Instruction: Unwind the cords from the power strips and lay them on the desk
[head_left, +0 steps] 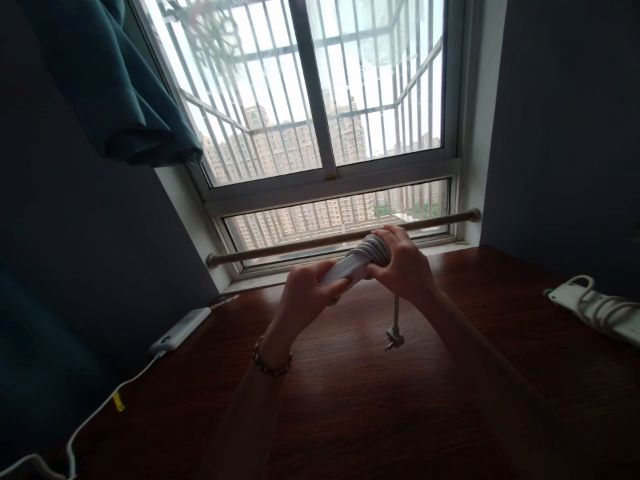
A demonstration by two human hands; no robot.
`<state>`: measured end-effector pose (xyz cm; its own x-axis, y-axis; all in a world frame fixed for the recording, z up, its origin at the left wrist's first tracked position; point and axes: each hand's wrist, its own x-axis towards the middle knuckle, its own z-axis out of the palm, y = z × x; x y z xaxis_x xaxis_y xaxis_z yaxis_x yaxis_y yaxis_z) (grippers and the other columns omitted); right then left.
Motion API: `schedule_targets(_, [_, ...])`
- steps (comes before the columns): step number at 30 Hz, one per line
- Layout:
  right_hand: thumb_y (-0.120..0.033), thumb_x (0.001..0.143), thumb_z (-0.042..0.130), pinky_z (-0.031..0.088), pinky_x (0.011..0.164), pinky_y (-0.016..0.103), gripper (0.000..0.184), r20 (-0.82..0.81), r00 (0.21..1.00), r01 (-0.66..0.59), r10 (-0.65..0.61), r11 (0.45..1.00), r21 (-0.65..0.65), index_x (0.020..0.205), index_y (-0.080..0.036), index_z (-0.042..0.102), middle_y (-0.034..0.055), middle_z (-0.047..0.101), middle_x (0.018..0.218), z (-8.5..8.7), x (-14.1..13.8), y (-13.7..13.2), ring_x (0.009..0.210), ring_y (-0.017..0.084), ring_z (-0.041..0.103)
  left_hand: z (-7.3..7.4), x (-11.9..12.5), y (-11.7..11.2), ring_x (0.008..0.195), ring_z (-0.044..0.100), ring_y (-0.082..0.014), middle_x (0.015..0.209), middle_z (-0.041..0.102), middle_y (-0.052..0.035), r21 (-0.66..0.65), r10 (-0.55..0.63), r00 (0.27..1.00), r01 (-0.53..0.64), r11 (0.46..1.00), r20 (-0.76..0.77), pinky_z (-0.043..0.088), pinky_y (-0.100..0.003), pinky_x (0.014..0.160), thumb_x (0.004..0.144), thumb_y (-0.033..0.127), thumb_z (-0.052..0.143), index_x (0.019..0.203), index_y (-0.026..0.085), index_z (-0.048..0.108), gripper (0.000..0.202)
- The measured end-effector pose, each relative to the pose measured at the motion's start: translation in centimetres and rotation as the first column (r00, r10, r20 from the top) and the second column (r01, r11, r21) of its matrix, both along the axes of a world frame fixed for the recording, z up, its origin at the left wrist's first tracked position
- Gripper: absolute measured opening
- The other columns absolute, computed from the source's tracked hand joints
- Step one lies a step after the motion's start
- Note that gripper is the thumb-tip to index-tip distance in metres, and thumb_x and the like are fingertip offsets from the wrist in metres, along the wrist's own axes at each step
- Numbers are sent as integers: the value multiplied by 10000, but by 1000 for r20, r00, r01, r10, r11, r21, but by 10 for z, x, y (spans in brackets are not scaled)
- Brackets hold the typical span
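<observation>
A white power strip (344,268) is held up above the brown wooden surface, tilted with its right end higher. My left hand (307,293) grips its left end, thumb along the near side. Around the right end the grey-white cord (371,249) is wound in several turns, and my right hand (406,264) is closed over that wound part. From below my right hand a short length of cord hangs down, ending in a plug (395,337) with bare prongs. My palms hide parts of the strip's underside.
At the right lies another white power strip (613,313) with its cord coiled on it. A white device (181,330) with a cable (100,407) and yellow tag (119,401) lies left. Behind my hands, a rail (290,249) crosses the window; a blue curtain (135,107) hangs left.
</observation>
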<state>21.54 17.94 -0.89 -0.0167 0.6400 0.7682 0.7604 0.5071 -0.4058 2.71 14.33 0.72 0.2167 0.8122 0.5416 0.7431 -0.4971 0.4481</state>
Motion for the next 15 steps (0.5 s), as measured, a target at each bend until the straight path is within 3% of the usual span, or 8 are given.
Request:
schedule_targets(4, [-381,589,670,477,800,417,677,-31,999,-17,16,1000,-11,1190,-122,498,114,399,1231,-1,2,3,923,274,526,1,-5,6,633,543,-135,710,621,18,-6,45,998,-45,999,48,357,-217,534,730,483,594,923,192,656,355])
schedule_targets(7, [-303,618,669,470,823,338,540,-64,992,-99,106,990,103,1103,-95,555,113,435,1114,-1,0,4,901,227,526,3,-6,6,643,548,-148,715,628,6,-32,56,990,-52,998,132,360,-218,526,713,512,599,907,174,665,396])
schedule_targets(10, [-254,688,625,485,749,281,376,-75,983,-151,167,971,185,1035,-115,594,96,435,1064,-1,-3,2,876,197,526,3,0,0,662,559,-162,712,633,1,-9,69,980,-68,998,187,373,-224,539,702,521,605,894,174,668,402])
schedule_targets(13, [-235,697,617,483,636,234,339,-112,967,-201,228,956,215,1016,-124,603,83,443,1049,-3,-8,-1,806,163,526,1,9,-8,720,574,-178,770,642,-12,51,116,972,-129,990,206,393,-239,587,711,523,593,881,182,660,387])
schedule_targets(15, [-221,680,626,481,671,236,309,-148,959,-202,242,949,244,974,-122,618,74,464,1014,-4,-11,-2,796,155,522,0,12,-12,723,565,-175,795,631,-29,104,143,954,-176,979,265,396,-243,592,742,545,543,851,169,642,404])
